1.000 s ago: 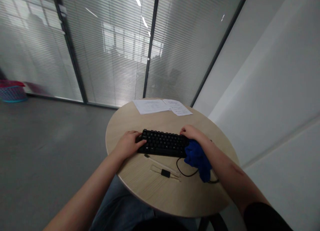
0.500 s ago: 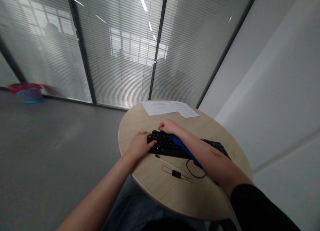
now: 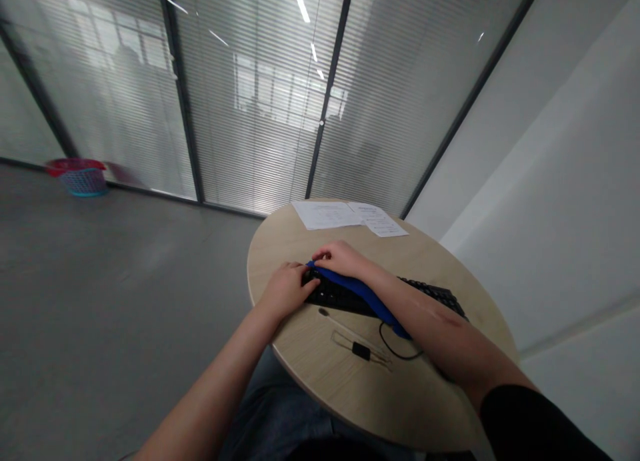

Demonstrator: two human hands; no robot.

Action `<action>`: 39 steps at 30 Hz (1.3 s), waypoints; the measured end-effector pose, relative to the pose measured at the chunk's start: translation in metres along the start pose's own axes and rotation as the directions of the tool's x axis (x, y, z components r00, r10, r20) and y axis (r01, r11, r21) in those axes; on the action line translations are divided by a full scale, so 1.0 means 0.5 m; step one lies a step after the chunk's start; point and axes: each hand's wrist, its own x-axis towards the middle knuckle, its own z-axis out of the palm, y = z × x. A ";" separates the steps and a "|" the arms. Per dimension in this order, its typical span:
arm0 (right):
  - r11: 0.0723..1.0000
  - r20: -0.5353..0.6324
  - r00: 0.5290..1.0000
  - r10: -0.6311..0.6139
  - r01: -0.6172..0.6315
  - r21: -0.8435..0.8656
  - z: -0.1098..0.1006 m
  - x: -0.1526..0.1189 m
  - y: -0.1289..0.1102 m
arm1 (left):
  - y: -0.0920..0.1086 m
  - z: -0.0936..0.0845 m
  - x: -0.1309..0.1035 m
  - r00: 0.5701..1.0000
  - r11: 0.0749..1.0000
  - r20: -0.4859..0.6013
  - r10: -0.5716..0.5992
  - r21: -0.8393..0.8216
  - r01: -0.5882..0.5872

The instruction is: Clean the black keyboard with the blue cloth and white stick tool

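Observation:
A black keyboard (image 3: 336, 300) lies on the round wooden table (image 3: 425, 394), partly hidden by my right forearm. My left hand (image 3: 285, 289) grips its left end, thumb over the front keys and fingers at the back edge. Across the keys stretches a blue cloth (image 3: 369, 294). My right hand (image 3: 343, 257) pinches the cloth's far end near the keyboard's top left corner. In front of the keyboard lie a thin pale stick with a dark tip (image 3: 324, 312) and a black binder clip (image 3: 361, 351). A black cable (image 3: 400, 356) curls beside them.
Two printed paper sheets (image 3: 327, 215) lie at the table's far edge. Behind stands a glass partition with blinds (image 3: 260, 148), and a white wall (image 3: 565, 181) rises on the right. A red and blue basket (image 3: 83, 180) sits on the floor at far left.
My right hand has drawn the blue cloth's end to the keyboard's top left corner, covering more keys. My left hand keeps its place on the keyboard. The view has turned slightly left.

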 end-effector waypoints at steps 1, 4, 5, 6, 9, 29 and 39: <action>0.997 0.024 0.999 -0.034 0.035 -0.064 0.003 -0.006 -0.004 | 0.000 -0.002 -0.002 1.000 1.000 0.008 0.003 -0.017 -0.003; 0.968 0.068 0.991 -0.113 0.125 -0.218 0.007 -0.017 -0.011 | 0.002 -0.006 -0.011 1.000 0.999 0.020 0.011 -0.052 -0.010; 0.959 0.070 0.990 -0.125 0.139 -0.249 0.007 -0.020 -0.012 | 0.004 -0.006 -0.014 1.000 0.998 0.018 0.008 -0.057 -0.007; 0.951 0.069 0.989 -0.134 0.148 -0.272 0.006 -0.023 -0.012 | 0.006 -0.006 -0.017 1.000 0.998 0.012 0.001 -0.059 -0.001; 0.936 0.047 0.985 -0.168 0.174 -0.306 0.006 -0.030 -0.008 | 0.009 -0.001 -0.022 1.000 0.998 -0.030 0.005 -0.062 -0.007; 0.879 0.142 0.984 -0.109 0.162 -0.448 -0.028 -0.094 0.018 | 0.023 -0.001 -0.021 0.991 0.991 0.059 0.121 0.056 -0.124; 0.879 0.149 0.982 -0.120 0.175 -0.443 -0.045 -0.088 0.017 | 0.017 0.002 -0.023 0.987 0.987 0.039 0.156 0.032 -0.157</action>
